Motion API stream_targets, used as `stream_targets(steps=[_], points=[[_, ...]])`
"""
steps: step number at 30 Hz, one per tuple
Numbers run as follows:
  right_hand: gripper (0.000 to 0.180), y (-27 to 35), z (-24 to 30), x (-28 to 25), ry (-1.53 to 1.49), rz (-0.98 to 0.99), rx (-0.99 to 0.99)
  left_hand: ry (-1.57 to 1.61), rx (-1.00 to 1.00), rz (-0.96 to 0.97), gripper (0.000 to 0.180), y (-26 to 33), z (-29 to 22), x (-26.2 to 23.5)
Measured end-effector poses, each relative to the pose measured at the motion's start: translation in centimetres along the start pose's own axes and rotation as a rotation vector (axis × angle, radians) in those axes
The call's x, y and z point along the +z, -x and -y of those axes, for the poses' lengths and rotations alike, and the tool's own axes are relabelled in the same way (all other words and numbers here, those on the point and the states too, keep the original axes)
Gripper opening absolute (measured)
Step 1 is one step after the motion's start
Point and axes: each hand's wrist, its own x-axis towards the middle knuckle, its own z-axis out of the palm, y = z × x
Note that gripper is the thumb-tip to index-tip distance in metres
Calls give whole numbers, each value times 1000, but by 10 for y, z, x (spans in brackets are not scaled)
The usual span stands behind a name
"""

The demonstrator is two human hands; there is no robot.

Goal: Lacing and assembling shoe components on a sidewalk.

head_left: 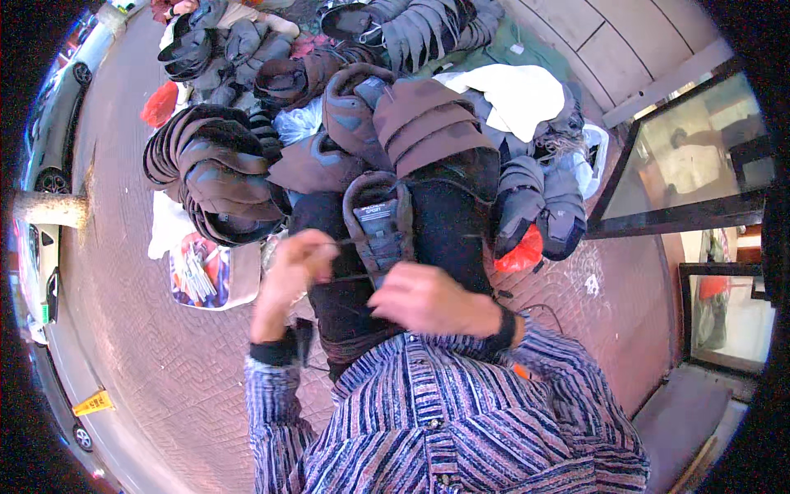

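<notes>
A dark grey shoe upper (383,235) with a light tongue label and dark lacing lies between my black-trousered thighs. Left of it, my left hand (300,263) is raised and blurred, its fingers pinched together. A thin dark strand, which looks like a shoelace (352,241), runs from those fingers toward the upper. My right hand (432,300) is closed, its curled fingers over the upper's lower end. Motion blur and the bent fingers hide what it grips. On my right thigh rests a stack of brown-grey uppers (432,132); more uppers (317,160) lie over my left knee.
Nested uppers (210,169) are heaped at left, with more piles (420,33) beyond. A patterned bag (197,272) of white strips stands on the paving. At right are grey shoes (539,206), a red bag (520,251), a white cloth (514,99) and a glass door (687,148).
</notes>
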Motion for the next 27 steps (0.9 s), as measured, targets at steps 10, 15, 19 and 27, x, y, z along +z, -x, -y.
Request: stream_targets(steps=[10, 15, 19, 27], points=[[12, 11, -48, -21, 79, -206, 442, -786, 624, -283, 40, -6, 6, 34], [14, -2, -65, -11, 269, 201, 453, -762, 444, -222, 26, -9, 10, 54], [13, -5, -81, -12, 108, 290, 482, -725, 601, -307, 11, -14, 12, 55], [21, -28, -77, -38, 261, 504, 521, -495, 219, -192, 21, -21, 7, 45]])
